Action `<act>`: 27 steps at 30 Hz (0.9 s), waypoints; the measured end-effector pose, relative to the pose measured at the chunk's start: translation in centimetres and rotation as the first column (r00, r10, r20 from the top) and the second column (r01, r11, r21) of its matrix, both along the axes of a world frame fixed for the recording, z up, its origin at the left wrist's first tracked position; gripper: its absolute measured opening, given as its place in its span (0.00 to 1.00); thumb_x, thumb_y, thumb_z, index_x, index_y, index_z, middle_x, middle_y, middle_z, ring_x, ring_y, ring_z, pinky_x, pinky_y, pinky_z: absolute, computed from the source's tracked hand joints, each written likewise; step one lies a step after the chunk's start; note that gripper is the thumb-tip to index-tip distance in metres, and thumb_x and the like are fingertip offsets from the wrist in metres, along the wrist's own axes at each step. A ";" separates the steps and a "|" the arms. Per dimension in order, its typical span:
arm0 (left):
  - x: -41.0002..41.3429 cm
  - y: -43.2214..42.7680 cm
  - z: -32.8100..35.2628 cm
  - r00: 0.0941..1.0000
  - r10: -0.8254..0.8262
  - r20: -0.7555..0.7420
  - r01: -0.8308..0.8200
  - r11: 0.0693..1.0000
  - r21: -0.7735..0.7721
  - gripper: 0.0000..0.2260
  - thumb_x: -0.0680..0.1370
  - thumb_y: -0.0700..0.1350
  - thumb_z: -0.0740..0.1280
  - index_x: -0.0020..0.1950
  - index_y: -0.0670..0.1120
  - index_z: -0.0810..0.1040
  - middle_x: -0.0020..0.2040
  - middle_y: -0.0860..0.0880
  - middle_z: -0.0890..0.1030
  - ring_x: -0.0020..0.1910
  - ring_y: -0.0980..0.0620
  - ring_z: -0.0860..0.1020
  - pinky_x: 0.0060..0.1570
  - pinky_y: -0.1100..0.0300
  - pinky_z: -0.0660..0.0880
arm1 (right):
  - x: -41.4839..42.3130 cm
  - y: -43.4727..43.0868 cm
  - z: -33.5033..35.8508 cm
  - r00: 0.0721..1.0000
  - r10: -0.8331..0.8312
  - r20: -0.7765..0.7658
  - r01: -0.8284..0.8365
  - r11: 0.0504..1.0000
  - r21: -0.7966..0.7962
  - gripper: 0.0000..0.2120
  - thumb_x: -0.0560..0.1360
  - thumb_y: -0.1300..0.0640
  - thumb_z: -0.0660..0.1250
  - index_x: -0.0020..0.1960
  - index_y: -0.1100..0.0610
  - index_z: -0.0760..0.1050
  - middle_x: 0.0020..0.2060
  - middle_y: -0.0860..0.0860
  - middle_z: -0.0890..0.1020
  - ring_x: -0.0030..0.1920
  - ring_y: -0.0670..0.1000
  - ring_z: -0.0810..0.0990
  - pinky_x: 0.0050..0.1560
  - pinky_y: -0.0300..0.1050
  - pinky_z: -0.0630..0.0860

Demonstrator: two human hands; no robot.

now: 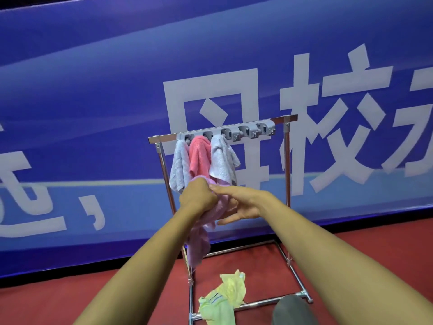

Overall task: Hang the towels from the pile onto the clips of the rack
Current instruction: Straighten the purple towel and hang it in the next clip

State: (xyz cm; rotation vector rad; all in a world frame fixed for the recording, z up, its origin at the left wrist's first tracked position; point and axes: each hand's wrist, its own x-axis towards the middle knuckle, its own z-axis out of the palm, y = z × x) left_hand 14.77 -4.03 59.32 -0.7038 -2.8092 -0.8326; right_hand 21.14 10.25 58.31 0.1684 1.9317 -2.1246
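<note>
A chrome rack stands on the red floor with a grey clip strip along its top bar. Three towels hang from the left clips: a pale grey one, a coral pink one and another pale grey one. The right clips are bare. In front of the rack, my left hand is closed on a lilac towel that hangs down from it. My right hand touches the same towel with thumb and fingers spread. Yellow-green towels lie in a pile on the floor by the rack's base.
A large blue banner with white characters fills the wall behind the rack. The rack's base bars run across the red floor. A grey-clad knee shows at the bottom edge.
</note>
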 end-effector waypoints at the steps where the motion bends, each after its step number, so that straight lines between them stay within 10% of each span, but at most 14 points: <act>1: 0.0 0.9 0.2 0.994 0.070 -0.079 -0.072 0.997 -0.020 0.08 0.74 0.53 0.68 0.47 0.49 0.76 0.43 0.52 0.78 0.42 0.48 0.76 0.40 0.56 0.71 | 0.0 -0.2 -0.2 0.999 -0.030 -0.016 0.030 0.999 -0.022 0.26 0.74 0.42 0.74 0.60 0.62 0.79 0.39 0.59 0.85 0.46 0.58 0.86 0.58 0.61 0.81; 8: -1.0 0.9 0.9 0.891 -0.220 0.397 -0.078 0.788 0.611 0.19 0.63 0.38 0.75 0.53 0.36 0.82 0.49 0.36 0.85 0.47 0.39 0.85 0.50 0.43 0.83 | -1.4 -0.5 -1.1 0.950 -0.311 -0.039 0.291 0.920 -0.263 0.11 0.83 0.61 0.60 0.53 0.62 0.80 0.44 0.59 0.84 0.48 0.57 0.84 0.56 0.54 0.80; 12: -2.7 -1.7 0.9 0.826 -0.270 0.495 -0.162 0.728 0.667 0.15 0.68 0.41 0.78 0.54 0.40 0.84 0.52 0.38 0.85 0.45 0.44 0.83 0.47 0.51 0.82 | -2.4 2.1 -0.1 0.819 -0.573 0.013 0.499 0.702 -0.509 0.15 0.86 0.60 0.52 0.55 0.65 0.76 0.42 0.59 0.81 0.47 0.57 0.80 0.60 0.51 0.76; 16: -2.9 -3.6 0.6 0.756 -0.241 0.609 -0.251 0.752 0.609 0.11 0.73 0.43 0.75 0.53 0.40 0.86 0.50 0.40 0.86 0.40 0.46 0.84 0.38 0.56 0.81 | -0.4 2.1 -1.7 0.996 -0.036 0.083 0.051 0.982 -0.182 0.37 0.78 0.29 0.53 0.63 0.61 0.77 0.55 0.62 0.80 0.60 0.59 0.79 0.57 0.51 0.78; 18: -2.4 -3.7 0.8 0.681 -0.380 0.626 -0.267 0.667 0.695 0.12 0.75 0.45 0.74 0.56 0.41 0.83 0.48 0.41 0.86 0.42 0.45 0.84 0.42 0.52 0.83 | 0.8 1.3 -1.7 0.993 0.109 0.047 -0.103 0.988 -0.117 0.27 0.75 0.33 0.66 0.51 0.59 0.79 0.46 0.58 0.82 0.47 0.53 0.84 0.46 0.46 0.81; 21: -2.2 -4.2 0.6 0.592 -0.600 0.538 -0.299 0.456 0.838 0.12 0.79 0.48 0.71 0.56 0.41 0.84 0.49 0.40 0.86 0.49 0.44 0.84 0.53 0.49 0.81 | 0.0 1.8 -0.8 0.950 -0.305 -0.067 0.228 0.825 -0.517 0.07 0.78 0.55 0.70 0.51 0.59 0.79 0.41 0.55 0.85 0.41 0.50 0.84 0.49 0.46 0.82; 25: -2.4 -5.2 -1.7 0.670 -0.393 0.630 -0.134 0.770 0.623 0.24 0.71 0.53 0.78 0.61 0.40 0.83 0.52 0.41 0.83 0.48 0.42 0.78 0.41 0.57 0.74 | -0.8 2.9 0.4 0.925 -0.367 -0.097 0.324 0.897 -0.299 0.03 0.80 0.62 0.67 0.51 0.61 0.79 0.44 0.57 0.84 0.42 0.50 0.83 0.40 0.41 0.83; 27: -3.0 -5.5 -1.8 0.746 -0.346 0.569 -0.218 0.681 0.699 0.22 0.71 0.51 0.77 0.60 0.41 0.83 0.52 0.42 0.84 0.51 0.43 0.78 0.40 0.58 0.75 | -0.4 3.7 1.0 0.889 -0.437 -0.134 0.398 0.885 -0.241 0.07 0.79 0.67 0.68 0.56 0.66 0.78 0.45 0.59 0.83 0.43 0.52 0.83 0.40 0.43 0.84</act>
